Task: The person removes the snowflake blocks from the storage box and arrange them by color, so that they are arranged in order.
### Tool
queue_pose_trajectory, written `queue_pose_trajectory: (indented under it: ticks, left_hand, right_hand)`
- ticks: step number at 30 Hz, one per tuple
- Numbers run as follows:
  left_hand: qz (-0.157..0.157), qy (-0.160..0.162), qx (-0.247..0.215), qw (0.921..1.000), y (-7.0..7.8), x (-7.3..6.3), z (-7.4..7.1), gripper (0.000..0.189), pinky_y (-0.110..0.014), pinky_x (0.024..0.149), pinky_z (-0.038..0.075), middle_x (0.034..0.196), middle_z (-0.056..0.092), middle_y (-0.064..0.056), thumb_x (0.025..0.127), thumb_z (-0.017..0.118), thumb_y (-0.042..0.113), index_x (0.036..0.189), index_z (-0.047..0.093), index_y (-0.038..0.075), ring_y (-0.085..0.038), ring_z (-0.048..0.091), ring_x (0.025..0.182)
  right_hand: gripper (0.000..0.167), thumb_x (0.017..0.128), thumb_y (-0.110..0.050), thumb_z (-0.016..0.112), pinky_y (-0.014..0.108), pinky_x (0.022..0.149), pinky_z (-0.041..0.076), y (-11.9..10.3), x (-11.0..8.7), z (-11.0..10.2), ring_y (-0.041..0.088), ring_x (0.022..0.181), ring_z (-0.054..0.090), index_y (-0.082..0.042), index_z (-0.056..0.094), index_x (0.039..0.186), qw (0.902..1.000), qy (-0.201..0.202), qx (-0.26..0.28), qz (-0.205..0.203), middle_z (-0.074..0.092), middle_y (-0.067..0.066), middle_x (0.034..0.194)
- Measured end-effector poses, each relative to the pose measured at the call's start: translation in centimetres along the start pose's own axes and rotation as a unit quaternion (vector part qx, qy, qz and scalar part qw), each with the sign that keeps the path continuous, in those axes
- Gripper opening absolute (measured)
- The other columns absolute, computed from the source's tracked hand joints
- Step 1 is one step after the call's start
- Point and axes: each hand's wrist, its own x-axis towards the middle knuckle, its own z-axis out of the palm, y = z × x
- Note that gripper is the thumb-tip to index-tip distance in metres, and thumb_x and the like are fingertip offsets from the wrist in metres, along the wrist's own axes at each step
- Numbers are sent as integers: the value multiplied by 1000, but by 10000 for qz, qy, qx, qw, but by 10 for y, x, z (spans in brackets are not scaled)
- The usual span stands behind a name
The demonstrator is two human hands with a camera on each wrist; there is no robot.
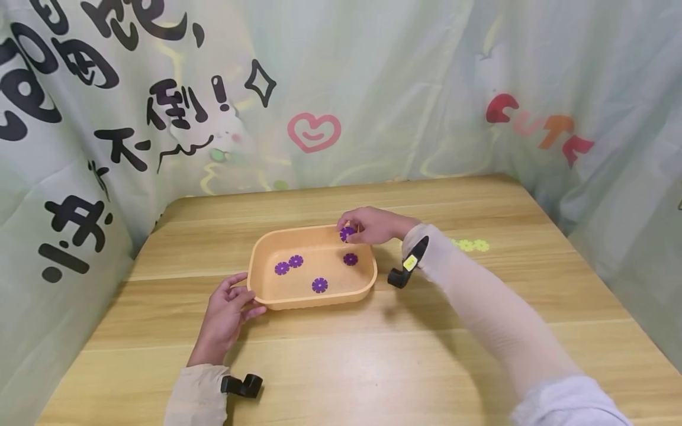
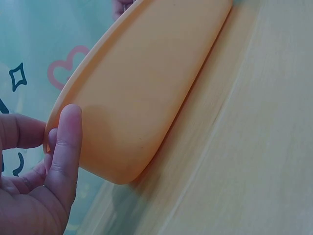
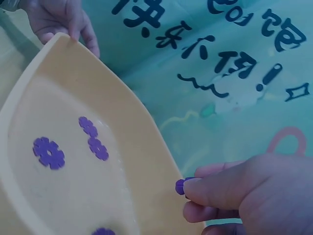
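Note:
An orange plastic tray [image 1: 288, 290] with rounded corners stands on the table. My left hand [image 1: 222, 319] holds its near left corner, the thumb and fingers about the rim; the left wrist view shows the tray's outer wall [image 2: 127, 98] beside them. Over the far right part of the tray, my right hand [image 1: 375, 225] pinches a purple snowflake disc [image 1: 347, 234] between thumb and fingers. Notched edges of that purple disc [image 3: 180, 187] peek out past the thumb in the right wrist view. Several more purple snowflake discs [image 1: 319, 285] lie flat on the tray's floor.
Yellow snowflake discs [image 1: 466, 245] lie on the wooden table [image 1: 373, 361] to the right, partly hidden behind my right forearm. A printed curtain [image 1: 394, 89] hangs along the back and both sides. Each wrist wears a black camera band [image 1: 410, 263].

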Motion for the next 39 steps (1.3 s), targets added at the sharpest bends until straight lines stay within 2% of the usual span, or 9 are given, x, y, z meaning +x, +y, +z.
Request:
queue_pose_trajectory:
  ticks: [11, 18, 22, 29, 39]
  left_hand:
    - [22, -4, -16, 10000, 1, 1, 2, 48, -32, 73, 63, 98, 49, -11, 95, 46, -10, 140, 33, 0, -14, 60, 75]
    - [50, -64, 0, 10000, 3, 2, 3, 49, -32, 74, 62, 101, 48, -13, 95, 46, -9, 141, 32, 0, -15, 61, 77]
    - [-13, -21, 12, 10000, 3, 0, 2, 49, -32, 74, 62, 101, 48, -12, 95, 46, -9, 141, 33, -1, -16, 61, 78]
    - [28, -14, 27, 10000, 2, 0, 3, 48, -32, 74, 62, 103, 48, -14, 95, 47, -9, 141, 34, 0, -18, 63, 80]
    - [19, 0, 18, 10000, 1, -1, 1, 49, -32, 74, 63, 102, 48, -15, 94, 47, -9, 140, 34, -1, -16, 61, 77]
  right_hand:
    - [33, 93, -8, 65, 31, 64, 51, 23, -38, -1, 17, 72, 56, 0, 57, 124, 9971, 552, 500, -150, 61, 1, 81]
    - [34, 91, -5, 66, 32, 63, 54, 39, -61, 5, 18, 71, 57, -2, 57, 124, 9935, 913, 677, 17, 59, 1, 77]
    - [36, 90, -2, 66, 30, 60, 52, 43, -73, 12, 19, 71, 56, -3, 56, 125, 9915, 972, 842, 193, 59, 3, 77]
    - [39, 90, -2, 66, 32, 63, 53, 55, -90, 16, 20, 74, 58, -1, 54, 126, 9886, 1035, 997, 459, 65, 12, 83]
    - [37, 89, 1, 66, 26, 62, 49, 76, -105, 20, 18, 72, 55, 2, 54, 124, 9870, 1096, 1032, 567, 62, 5, 78]
